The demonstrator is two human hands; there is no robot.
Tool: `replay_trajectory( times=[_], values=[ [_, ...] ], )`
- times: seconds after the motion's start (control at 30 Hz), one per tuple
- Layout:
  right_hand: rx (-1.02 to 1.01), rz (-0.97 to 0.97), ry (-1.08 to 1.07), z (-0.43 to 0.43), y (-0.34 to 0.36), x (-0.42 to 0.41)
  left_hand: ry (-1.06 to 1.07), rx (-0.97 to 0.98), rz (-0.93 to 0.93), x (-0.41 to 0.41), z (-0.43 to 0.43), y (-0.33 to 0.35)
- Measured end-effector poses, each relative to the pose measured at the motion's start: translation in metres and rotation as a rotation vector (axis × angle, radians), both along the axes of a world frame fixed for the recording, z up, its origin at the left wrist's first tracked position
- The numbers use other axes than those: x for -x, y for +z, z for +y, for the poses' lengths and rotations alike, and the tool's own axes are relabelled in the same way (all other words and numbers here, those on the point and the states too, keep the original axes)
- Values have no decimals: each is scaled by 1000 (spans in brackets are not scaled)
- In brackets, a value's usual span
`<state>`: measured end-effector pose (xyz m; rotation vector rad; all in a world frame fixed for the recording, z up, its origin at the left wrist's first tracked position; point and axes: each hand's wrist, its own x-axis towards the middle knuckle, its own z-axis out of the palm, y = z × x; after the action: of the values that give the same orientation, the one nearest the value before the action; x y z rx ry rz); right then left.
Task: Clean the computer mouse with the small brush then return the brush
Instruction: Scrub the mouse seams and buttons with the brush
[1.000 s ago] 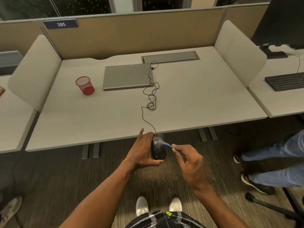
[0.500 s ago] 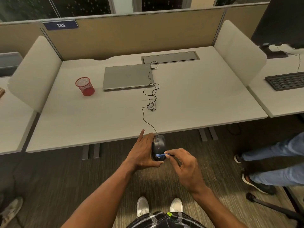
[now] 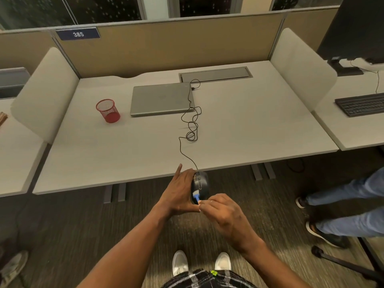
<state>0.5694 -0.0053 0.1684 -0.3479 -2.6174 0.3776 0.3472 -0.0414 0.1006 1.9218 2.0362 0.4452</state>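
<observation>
A black wired computer mouse (image 3: 202, 185) is held in front of the desk's near edge, above the floor. My left hand (image 3: 178, 194) grips it from the left side, index finger pointing up. My right hand (image 3: 223, 213) pinches a small blue brush (image 3: 196, 196), whose pale bristles touch the lower part of the mouse's top. Most of the brush handle is hidden in my fingers. The mouse's black cable (image 3: 190, 129) runs up over the desk in loops toward a closed grey laptop (image 3: 162, 98).
A red mesh cup (image 3: 108, 111) stands on the grey desk (image 3: 249, 129) left of the laptop. Padded dividers flank the desk. A neighbouring desk at right holds a keyboard (image 3: 361, 103) and monitor. Another person's legs (image 3: 342, 204) are at right.
My right hand has drawn in toward the mouse, and the brush has slid from the mouse's right side down to its lower top surface. My left hand has kept its hold.
</observation>
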Motion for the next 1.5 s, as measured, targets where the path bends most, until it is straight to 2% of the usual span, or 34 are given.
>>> replay_trajectory(
  times=[0.13, 0.5, 0.63, 0.87, 1.13, 1.5],
  values=[
    [116, 64, -55, 1, 7, 5, -10, -11, 1, 1, -3, -2],
    [78, 100, -189, 12, 10, 17, 15, -10, 10, -2, -5, 6],
    [51, 85, -167, 11, 10, 13, 24, -2, 5, 0, -7, 7],
    [221, 96, -210, 8, 5, 4, 46, -4, 1, 2, -9, 6],
    [217, 143, -327, 18, 11, 7, 38, -4, -3, 1, -6, 6],
    [214, 120, -268, 15, 10, 6, 57, -9, -16, 7, 0, 12]
  ],
)
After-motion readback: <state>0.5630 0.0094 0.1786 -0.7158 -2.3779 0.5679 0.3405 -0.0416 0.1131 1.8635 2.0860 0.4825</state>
